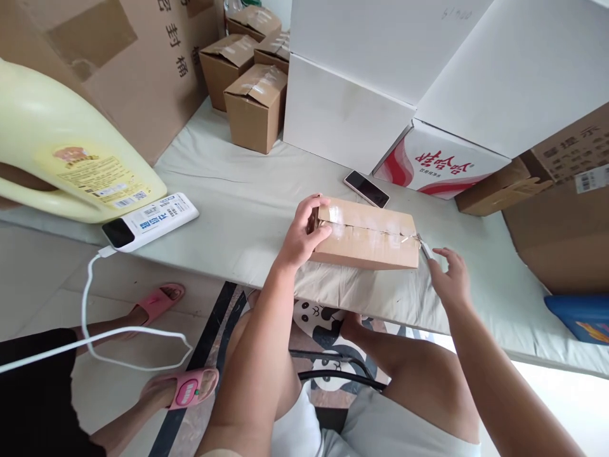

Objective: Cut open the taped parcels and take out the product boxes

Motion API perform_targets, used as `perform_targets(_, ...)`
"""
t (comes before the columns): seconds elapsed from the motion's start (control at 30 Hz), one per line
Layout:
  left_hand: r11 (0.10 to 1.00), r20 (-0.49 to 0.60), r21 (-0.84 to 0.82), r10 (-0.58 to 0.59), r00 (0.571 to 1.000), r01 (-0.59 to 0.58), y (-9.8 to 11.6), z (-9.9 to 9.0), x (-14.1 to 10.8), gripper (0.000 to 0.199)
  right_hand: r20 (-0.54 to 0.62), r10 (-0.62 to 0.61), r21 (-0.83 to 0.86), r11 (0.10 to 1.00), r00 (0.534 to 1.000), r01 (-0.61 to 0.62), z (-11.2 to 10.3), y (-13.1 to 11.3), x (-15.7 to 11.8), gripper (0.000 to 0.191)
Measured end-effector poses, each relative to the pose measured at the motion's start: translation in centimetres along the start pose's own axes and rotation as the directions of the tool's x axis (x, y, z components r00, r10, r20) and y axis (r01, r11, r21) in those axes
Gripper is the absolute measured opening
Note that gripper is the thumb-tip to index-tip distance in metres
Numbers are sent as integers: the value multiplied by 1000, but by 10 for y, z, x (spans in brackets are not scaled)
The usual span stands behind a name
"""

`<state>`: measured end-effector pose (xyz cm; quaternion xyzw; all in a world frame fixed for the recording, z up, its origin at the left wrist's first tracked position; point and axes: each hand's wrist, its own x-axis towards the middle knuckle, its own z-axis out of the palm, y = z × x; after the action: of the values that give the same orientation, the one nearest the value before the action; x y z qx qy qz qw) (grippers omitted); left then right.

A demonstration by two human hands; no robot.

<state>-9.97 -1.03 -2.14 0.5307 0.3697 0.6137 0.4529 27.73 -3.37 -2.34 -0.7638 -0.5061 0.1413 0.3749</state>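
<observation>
A brown cardboard box (366,247) lies lengthwise near the front of the cloth-covered surface (238,209). Clear tape runs along its top, and a ragged slit follows the seam. My left hand (304,231) is closed around the box's left end, with the thumb on top. At the right end, my right hand (450,273) grips a slim silvery knife (427,249); its tip meets the end of the seam. The fingers partly cover its handle. Just behind the box lies a phone (366,188), screen up.
White cartons (347,114) stand behind, with small brown boxes (257,108) beside them. At left are a yellow jug (71,146) and a white power bank (152,222) with a cable (88,298). A blue package (578,317) sits far right. Another person's pink slippers (190,388) show below.
</observation>
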Motion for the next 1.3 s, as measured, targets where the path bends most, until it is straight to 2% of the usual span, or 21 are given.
perform_targets(0.1, 980, -86, -181, -106, 991, 89, 13, 7, 0, 40, 36, 43, -101, 994, 998, -39, -13, 29, 1, 44)
perform_targets(0.2, 935, -110, -311, -214, 971, 171, 24, 12, 2, 44, 66, 57, -150, 988, 996, -47, -20, 40, -7, 36)
perform_targets(0.3, 938, -109, -298, -219, 969, 179, 27, 14, 3, 47, 56, 90, -158, 984, 994, -80, -22, 40, -13, 22)
perform_targets(0.37, 951, -110, -267, -188, 976, 153, 25, 14, 3, 47, 50, 140, -127, 983, 989, -133, -23, 36, -16, 20)
perform_targets(0.47, 962, -106, -245, -153, 982, 124, 22, 14, 3, 43, 58, 207, -5, 978, 977, -207, -25, 21, -22, 29)
perform_targets(0.53, 963, -106, -242, -145, 984, 116, 21, 14, 3, 41, 59, 207, 166, 963, 976, -215, -29, 3, -31, 36)
perform_targets(0.63, 966, -102, -242, -121, 987, 94, 20, 15, 4, 39, 40, 121, 525, 842, 992, -124, -40, -37, -50, 34)
perform_targets(0.7, 968, -91, -238, -100, 991, 76, 20, 17, 5, 38, 36, -1, 648, 762, 999, -23, -46, -63, -67, 27)
perform_targets(0.8, 971, -83, -225, -102, 991, 82, 20, 20, 4, 36, 71, -201, 613, 781, 977, 116, -49, -93, -88, 20)
perform_targets(0.87, 968, -79, -232, -118, 990, 97, 20, 22, 3, 36, 111, -239, 524, 839, 965, 147, -48, -104, -97, 23)
perform_targets(0.97, 959, -78, -264, -131, 988, 106, 20, 23, 2, 37, 121, -203, 418, 898, 972, 136, -43, -113, -98, 23)
perform_targets(1.13, 950, -88, -279, -173, 981, 142, 18, 23, 1, 40, 112, -233, 528, 838, 966, 141, -39, -116, -92, 15)
perform_targets(1.3, 951, -92, -274, -170, 981, 139, 16, 23, 3, 39, 176, -103, 388, 921, 979, 27, -36, -108, -94, 24)
